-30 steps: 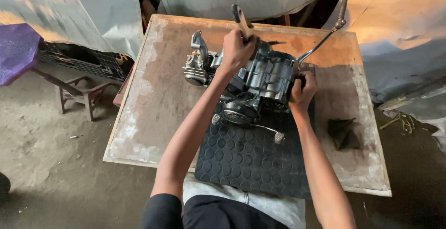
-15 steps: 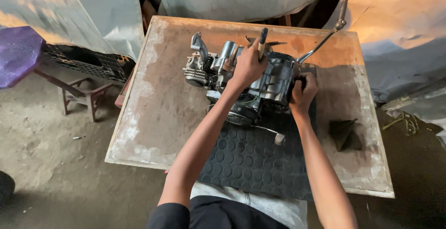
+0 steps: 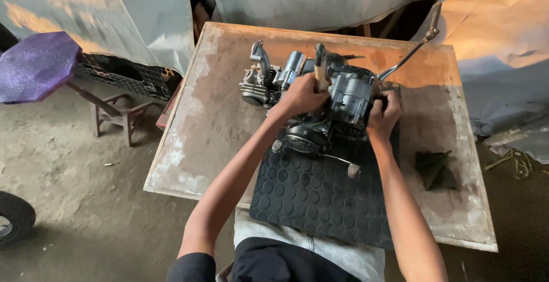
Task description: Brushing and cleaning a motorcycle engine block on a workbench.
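Note:
A grey and black motorcycle engine (image 3: 337, 96) rests on a black rubber mat (image 3: 320, 196) laid over a worn wooden table (image 3: 211, 116). My left hand (image 3: 303, 94) is closed around a wooden-handled tool (image 3: 320, 64) whose handle stands upright over the top of the engine. My right hand (image 3: 383, 116) grips the engine's right side and holds it steady. A long kick lever (image 3: 412, 47) juts up and to the right from the engine. A thin pedal rod (image 3: 343, 165) points toward me over the mat.
A dark crumpled rag (image 3: 434, 170) lies on the table's right side. Left of the table stand a purple stool (image 3: 37, 67), a small wooden bench (image 3: 120, 116) and a black crate (image 3: 123, 76). A tyre (image 3: 14, 219) shows at the far left. Tarpaulins hang behind.
My left hand has swung the tool down from high above the engine to its top. The right hand has stayed on the engine's right side.

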